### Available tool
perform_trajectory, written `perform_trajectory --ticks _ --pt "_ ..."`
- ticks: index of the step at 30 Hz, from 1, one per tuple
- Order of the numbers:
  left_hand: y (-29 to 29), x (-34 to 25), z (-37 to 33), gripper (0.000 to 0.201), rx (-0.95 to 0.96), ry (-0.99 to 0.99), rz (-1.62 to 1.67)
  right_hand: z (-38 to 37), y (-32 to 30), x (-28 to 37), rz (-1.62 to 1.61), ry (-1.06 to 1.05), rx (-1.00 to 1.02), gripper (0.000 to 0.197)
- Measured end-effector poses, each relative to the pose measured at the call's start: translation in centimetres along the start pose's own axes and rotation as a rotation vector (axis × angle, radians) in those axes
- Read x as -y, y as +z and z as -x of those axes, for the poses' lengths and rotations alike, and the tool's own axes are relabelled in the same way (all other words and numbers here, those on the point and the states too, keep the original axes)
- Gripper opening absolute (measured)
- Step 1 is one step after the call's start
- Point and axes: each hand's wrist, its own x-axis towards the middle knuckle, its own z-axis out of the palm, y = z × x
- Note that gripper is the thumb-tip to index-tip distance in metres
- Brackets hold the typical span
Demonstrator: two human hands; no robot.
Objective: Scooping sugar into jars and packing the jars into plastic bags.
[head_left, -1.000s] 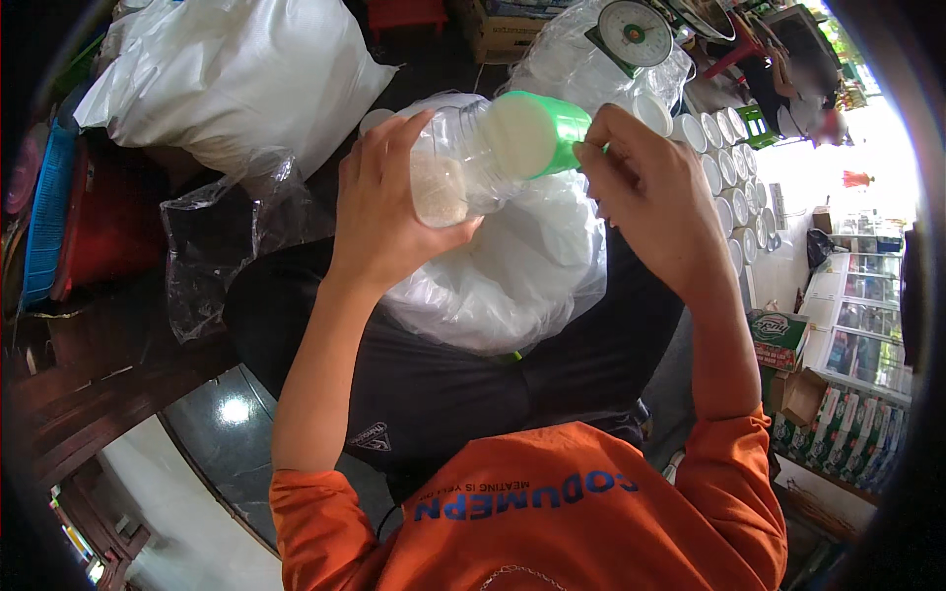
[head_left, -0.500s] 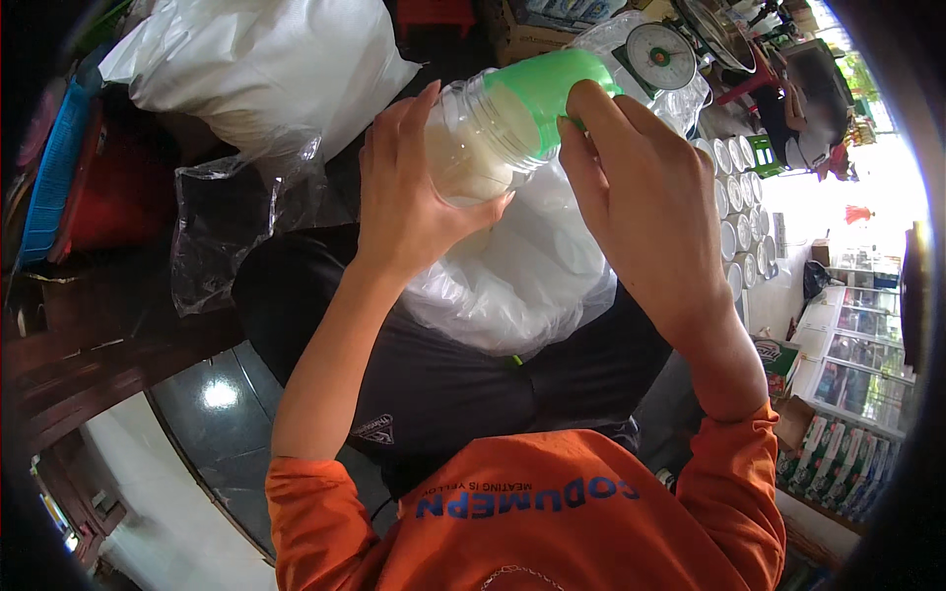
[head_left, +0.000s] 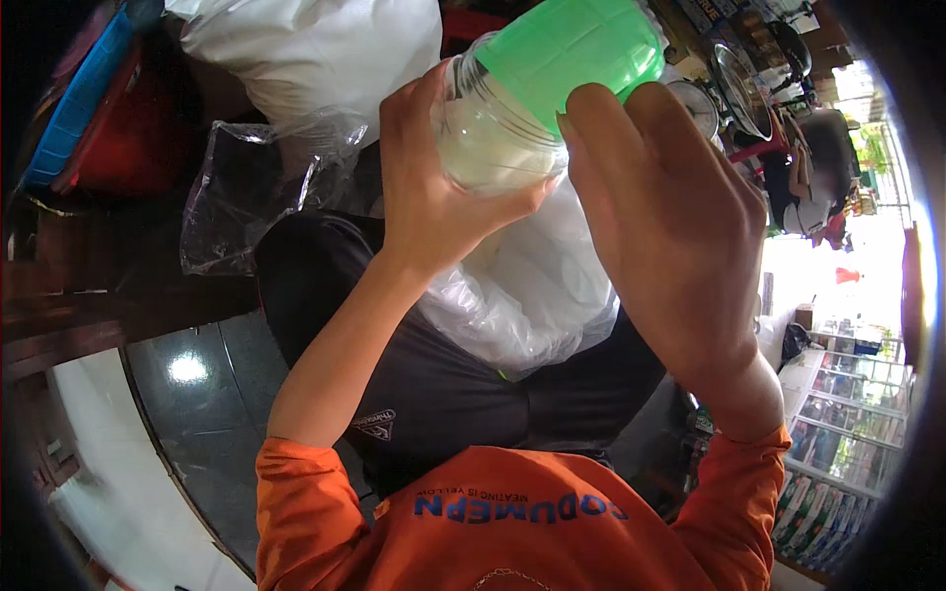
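My left hand [head_left: 429,187] is wrapped round a clear plastic jar [head_left: 493,148], which leans to the right and holds something whitish. A translucent green plastic container [head_left: 576,64], perhaps a cup or scoop, is tilted with its open end against the jar's mouth. My right hand [head_left: 670,212] grips it from the near side, fingers bent over its edge. Below both hands an open plastic bag [head_left: 537,286] with a white lining rests between my legs; my hands and the jar hide part of it.
At the far left stand a large white sack [head_left: 325,49], a crumpled clear bag [head_left: 271,187], a red basin [head_left: 123,138] and a blue basket [head_left: 79,108]. A dial scale [head_left: 698,106] sits far right, partly hidden. Glass shelves [head_left: 847,414] line the right.
Both hands, the jar and the green container have risen and shifted right, appearing larger. More whitish contents show inside the jar. The surroundings have shifted in the view too.
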Motion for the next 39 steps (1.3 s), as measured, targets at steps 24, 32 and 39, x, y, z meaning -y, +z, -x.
perform_trajectory --ticks 24,32,39 --pt "-0.3 1.4 0.1 0.11 0.083 -0.176 0.001 8.9 -0.8 -2.2 -0.397 0.834 0.459 0.012" --pt "-0.7 3.5 0.9 0.109 0.104 -0.269 0.061 17.9 27.1 -0.8 -0.207 0.388 0.92 0.025" --pt "-0.5 4.3 0.6 0.114 0.106 -0.372 0.253 23.8 46.1 -0.9 -0.468 0.665 0.014 0.02"
